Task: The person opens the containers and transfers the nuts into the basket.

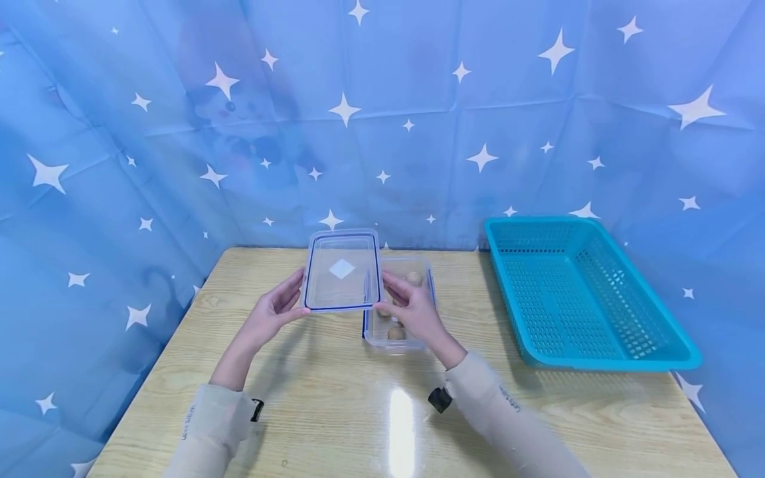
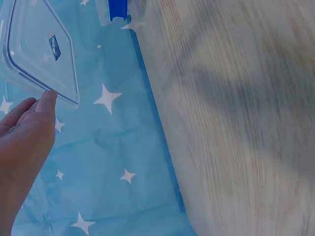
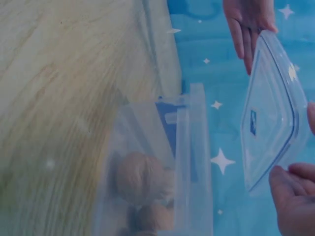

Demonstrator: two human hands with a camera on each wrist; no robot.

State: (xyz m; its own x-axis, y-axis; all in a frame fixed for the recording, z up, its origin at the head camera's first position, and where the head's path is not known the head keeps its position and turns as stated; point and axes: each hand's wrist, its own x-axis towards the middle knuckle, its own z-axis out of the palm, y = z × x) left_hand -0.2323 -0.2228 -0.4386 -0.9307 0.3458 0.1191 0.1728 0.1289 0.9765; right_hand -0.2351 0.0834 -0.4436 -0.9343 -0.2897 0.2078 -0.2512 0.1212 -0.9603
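Between both hands, a clear plastic lid (image 1: 335, 292) with a blue seal line and a small label hangs above the table. My left hand (image 1: 271, 313) pinches its left edge, the thumb at the near corner. On the opposite side, my right hand (image 1: 416, 313) pinches the right edge. Partly behind the lid and right hand stands a clear plastic container (image 1: 388, 343) with blue side clips. Several walnuts (image 3: 140, 177) lie inside it, seen through its wall (image 3: 194, 172) in the right wrist view. The left wrist view shows the left fingers (image 2: 47, 101) at the lid's edge.
A turquoise perforated basket (image 1: 609, 364) sits to the right of the container, on the wooden table (image 1: 323, 411). A blue curtain (image 1: 418, 79) with white stars hangs behind and beside the table.
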